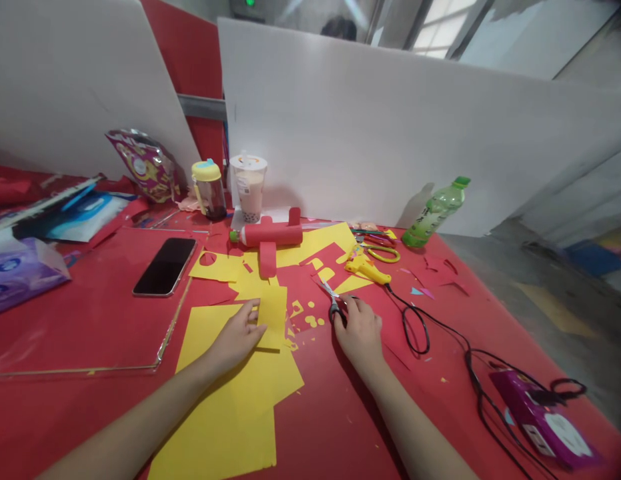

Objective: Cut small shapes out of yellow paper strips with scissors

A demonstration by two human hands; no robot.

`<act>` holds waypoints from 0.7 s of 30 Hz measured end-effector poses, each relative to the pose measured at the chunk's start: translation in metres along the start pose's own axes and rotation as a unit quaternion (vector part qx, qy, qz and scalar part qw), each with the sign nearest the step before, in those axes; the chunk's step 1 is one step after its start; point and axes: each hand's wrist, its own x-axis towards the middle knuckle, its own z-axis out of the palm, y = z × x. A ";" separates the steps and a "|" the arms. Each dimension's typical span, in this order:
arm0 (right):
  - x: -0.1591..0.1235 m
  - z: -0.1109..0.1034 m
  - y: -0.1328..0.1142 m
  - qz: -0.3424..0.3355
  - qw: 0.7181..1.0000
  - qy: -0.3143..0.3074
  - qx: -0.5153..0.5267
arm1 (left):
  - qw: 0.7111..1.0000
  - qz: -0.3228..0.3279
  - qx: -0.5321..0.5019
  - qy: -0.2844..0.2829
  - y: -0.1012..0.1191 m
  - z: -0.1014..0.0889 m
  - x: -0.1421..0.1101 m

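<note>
First-person view over a red worktop (pixel 320 413). In the left hand (pixel 237 333), a small yellow card (pixel 273 317), pinched at its left edge between thumb and fingers; long axis running near to far, above larger yellow sheets (pixel 215 407). In the right hand (pixel 361 331), dark-handled scissors (pixel 332 298), fingers curled at the handles; blades pointing away and to the left, just right of yellow scraps (pixel 311 321).

On the green bottle (pixel 435 212) at far right, dark characters on a pale green label, too small to read; leaning to the right in view, green cap uppermost. On the lidded plastic cup (pixel 250 189), a small white sticker, illegible; inside, a pale drink with dark pearls at the bottom. Just left of the cup, a yellow-lidded drink bottle (pixel 209 191), dark in its lower part. Farther left, a shiny purple-and-gold bag (pixel 145 167), its print unreadable; contents hidden. At the left edge, a purple packet (pixel 25 270) with blue oval logos, also illegible.

Beyond the hands, a red paper-covered cylinder (pixel 280 234) lying sideways, green end to the left. To its right, a yellow glue gun (pixel 369 268) with a black cable, and yellow-handled scissors (pixel 385 254). At lower right, a purple power strip (pixel 545 420); at left, a dark-screened phone (pixel 165 267).
</note>
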 end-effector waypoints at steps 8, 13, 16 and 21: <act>-0.004 -0.006 -0.006 -0.119 0.993 -0.016 0.010 | 1.000 0.009 0.010 -0.005 -0.003 -0.001 0.000; -0.005 0.001 -0.005 -0.132 0.988 -0.047 0.060 | 1.000 0.012 0.004 0.000 -0.004 -0.001 0.001; -0.004 0.003 -0.004 -0.136 0.986 -0.052 0.076 | 1.000 0.025 -0.004 0.004 -0.002 0.001 -0.001; -0.004 0.002 -0.005 -0.132 0.982 -0.057 0.119 | 0.998 0.056 -0.026 0.008 0.003 0.008 -0.006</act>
